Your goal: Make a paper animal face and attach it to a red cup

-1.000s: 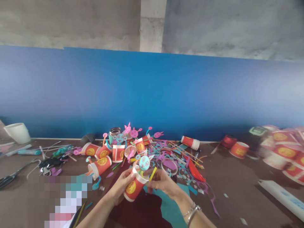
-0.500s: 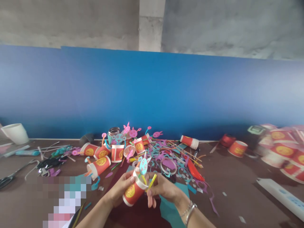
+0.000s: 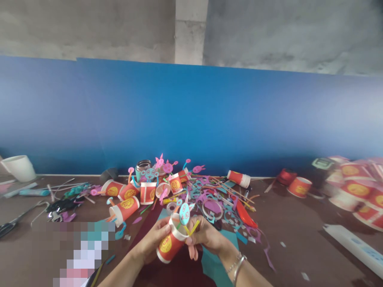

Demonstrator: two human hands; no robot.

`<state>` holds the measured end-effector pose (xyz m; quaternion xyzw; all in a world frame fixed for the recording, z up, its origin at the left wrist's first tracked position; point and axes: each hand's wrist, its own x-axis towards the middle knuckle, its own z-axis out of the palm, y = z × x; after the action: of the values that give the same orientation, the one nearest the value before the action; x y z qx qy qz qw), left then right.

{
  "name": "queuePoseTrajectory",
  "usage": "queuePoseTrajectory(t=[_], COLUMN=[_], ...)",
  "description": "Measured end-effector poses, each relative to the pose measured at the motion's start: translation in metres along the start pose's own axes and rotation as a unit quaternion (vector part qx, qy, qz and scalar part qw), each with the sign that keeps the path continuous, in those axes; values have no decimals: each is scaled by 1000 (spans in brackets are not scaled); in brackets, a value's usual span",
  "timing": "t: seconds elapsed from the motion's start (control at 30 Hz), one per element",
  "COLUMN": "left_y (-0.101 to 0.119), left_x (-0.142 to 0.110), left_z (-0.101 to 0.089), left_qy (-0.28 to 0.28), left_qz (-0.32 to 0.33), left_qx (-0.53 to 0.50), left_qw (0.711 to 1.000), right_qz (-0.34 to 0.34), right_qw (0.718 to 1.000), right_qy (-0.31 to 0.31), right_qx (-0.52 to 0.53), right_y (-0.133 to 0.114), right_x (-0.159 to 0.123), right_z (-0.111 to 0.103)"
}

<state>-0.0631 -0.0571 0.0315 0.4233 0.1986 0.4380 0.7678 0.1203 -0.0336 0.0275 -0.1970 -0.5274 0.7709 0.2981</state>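
Note:
My left hand (image 3: 156, 239) is wrapped round a red paper cup (image 3: 170, 248) with a yellow emblem, its mouth tilted up and to the right. A blue paper animal face (image 3: 184, 213) with pointed ears stands up from the cup's mouth, and a bit of green shows inside. At the right of the rim, my right hand (image 3: 205, 235) pinches a bent yellow strip (image 3: 194, 227) between thumb and fingers. The strip's lower end reaches over the rim into the cup. A bracelet circles my right wrist.
Several decorated paper cups (image 3: 128, 205) lie left of centre. Paper scraps, a tape roll (image 3: 212, 209) and a red tool handle (image 3: 245, 214) lie beyond my right hand. Scissors (image 3: 18, 223) are at far left, a power strip (image 3: 356, 247) and stacked cups (image 3: 357, 189) at right.
The cup has shifted slightly right and down, turning its mouth more toward me. The yellow strip now forms a V at the rim, still in my right hand.

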Motion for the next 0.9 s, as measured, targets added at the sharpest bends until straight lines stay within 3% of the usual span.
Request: queuePoseTrajectory(t=[0.23, 0.4, 0.67, 0.9], left_y=[-9, -8, -12, -14], left_x=[2, 2, 2, 2], left_z=[-15, -12, -15, -17], left_qy=[64, 80, 166, 158], left_qz=[12, 14, -11, -20], left_qx=[-8, -10, -34, -34], left_qw=[998, 997, 986, 987], right_qz=[-27, -18, -45, -62], right_qw=[997, 996, 984, 980], right_qy=[71, 66, 97, 123], right_qx=[-25, -61, -144, -147], right_y=[1, 0, 4, 10], right_x=[5, 5, 6, 9], right_z=[1, -2, 11, 16])
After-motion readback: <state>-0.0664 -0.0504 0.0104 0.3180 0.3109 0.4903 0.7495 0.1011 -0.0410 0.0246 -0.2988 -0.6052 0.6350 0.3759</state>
